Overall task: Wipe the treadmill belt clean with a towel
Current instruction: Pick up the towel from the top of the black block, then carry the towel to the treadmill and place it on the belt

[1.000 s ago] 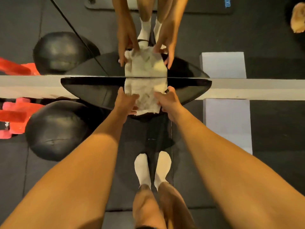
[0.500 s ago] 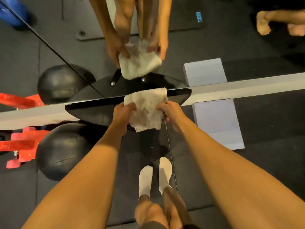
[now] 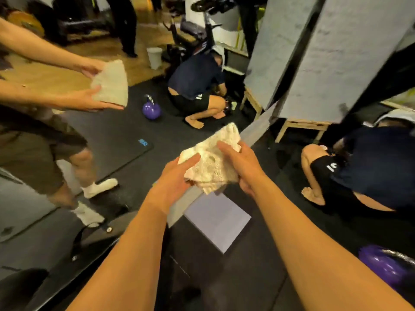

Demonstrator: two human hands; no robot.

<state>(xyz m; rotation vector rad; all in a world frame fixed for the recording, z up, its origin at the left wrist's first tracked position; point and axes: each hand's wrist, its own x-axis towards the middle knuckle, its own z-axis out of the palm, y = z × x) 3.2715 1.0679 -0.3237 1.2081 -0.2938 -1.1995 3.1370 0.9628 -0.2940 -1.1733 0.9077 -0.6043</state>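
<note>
Towel (image 3: 211, 169), bunched and stained, held in the air between both hands above the dark floor (image 3: 235, 277), beside a mirror frame (image 3: 256, 129). Left hand (image 3: 177, 178): grip closed on the towel's near-left part, thumb on top. Right hand (image 3: 243, 169): grip closed on its right side, thumb across the top. No treadmill belt can be identified with certainty, and the towel touches no surface. Likely hazards:
- A loose corner hanging below the wad may slip free.
- A bunched towel would wipe only a narrow strip.
- A kettlebell (image 3: 386, 270) and a crouching person (image 3: 359, 167) lie close, so a careless turn could cause a collision.
</note>
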